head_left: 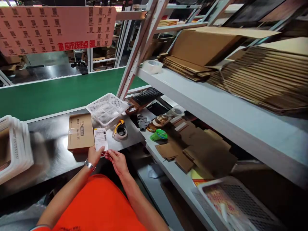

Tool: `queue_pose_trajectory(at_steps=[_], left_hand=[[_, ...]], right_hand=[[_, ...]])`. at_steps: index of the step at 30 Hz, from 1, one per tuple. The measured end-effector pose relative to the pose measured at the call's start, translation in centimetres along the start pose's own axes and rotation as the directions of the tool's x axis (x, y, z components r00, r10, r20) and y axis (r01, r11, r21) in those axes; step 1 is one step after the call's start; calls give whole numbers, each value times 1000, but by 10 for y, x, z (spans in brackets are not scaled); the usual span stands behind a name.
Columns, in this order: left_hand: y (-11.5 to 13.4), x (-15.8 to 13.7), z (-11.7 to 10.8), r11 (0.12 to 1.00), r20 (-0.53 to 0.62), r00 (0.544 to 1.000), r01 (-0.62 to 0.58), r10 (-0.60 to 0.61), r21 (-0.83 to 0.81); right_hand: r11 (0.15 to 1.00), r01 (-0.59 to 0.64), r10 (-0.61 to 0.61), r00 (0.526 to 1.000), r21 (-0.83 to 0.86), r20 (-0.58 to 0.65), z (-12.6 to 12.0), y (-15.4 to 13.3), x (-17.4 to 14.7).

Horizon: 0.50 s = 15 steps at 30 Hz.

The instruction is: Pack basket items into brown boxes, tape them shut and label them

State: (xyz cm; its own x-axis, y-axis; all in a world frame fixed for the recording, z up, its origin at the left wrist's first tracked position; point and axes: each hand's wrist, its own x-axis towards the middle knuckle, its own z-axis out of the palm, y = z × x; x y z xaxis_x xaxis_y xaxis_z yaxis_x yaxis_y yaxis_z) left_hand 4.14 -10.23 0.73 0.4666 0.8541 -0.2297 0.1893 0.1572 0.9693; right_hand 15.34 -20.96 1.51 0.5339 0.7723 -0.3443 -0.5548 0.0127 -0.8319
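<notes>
A white shipping label [101,140] with printed text and barcodes is pinched at its lower edge by my left hand [95,155], which wears a metal watch. My right hand [117,160] has its fingers pressed together at the label's lower right corner. Just beyond and left of my hands, a closed brown cardboard box [81,132] with dark printing lies on the metal table [55,154]. To the right of the label sits a tape dispenser [120,130] with a yellow and black handle. A white perforated basket [107,108] stands behind the label.
Stacked white baskets [18,144] stand at the left. A green conveyor belt [48,93] runs behind the table. On the right, a shelf [216,99] carries flattened cardboard [264,73] and a tape roll [152,66]. Below it are a green tape dispenser [159,135] and cardboard pieces [204,147].
</notes>
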Motion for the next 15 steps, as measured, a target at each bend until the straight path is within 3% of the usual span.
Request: queue_pose_trajectory(at_steps=[2, 5, 7, 9, 12, 15], left_hand=[[-2, -7, 14, 998, -55, 998, -10, 14, 65], [-4, -20, 27, 958, -128, 976, -139, 175, 252], [-4, -31, 32, 922, -5, 964, -254, 267, 294], [-3, -41, 35, 916, 162, 945, -317, 283, 245], [1, -53, 38, 937, 226, 947, -277, 228, 212], [5, -55, 36, 983, 99, 990, -110, 96, 148]], right_hand=[[1000, -3, 3, 1000, 4, 1, -15, -4, -3], [1000, -11, 11, 1000, 5, 19, -33, -8, -7], [1000, -16, 16, 999, -2, 43, -41, -9, -10], [1000, -19, 20, 997, -16, 76, -46, -9, -12], [999, -31, 37, 991, -44, 131, -48, -8, -15], [996, -76, 83, 980, -43, 183, -48, -3, -16]])
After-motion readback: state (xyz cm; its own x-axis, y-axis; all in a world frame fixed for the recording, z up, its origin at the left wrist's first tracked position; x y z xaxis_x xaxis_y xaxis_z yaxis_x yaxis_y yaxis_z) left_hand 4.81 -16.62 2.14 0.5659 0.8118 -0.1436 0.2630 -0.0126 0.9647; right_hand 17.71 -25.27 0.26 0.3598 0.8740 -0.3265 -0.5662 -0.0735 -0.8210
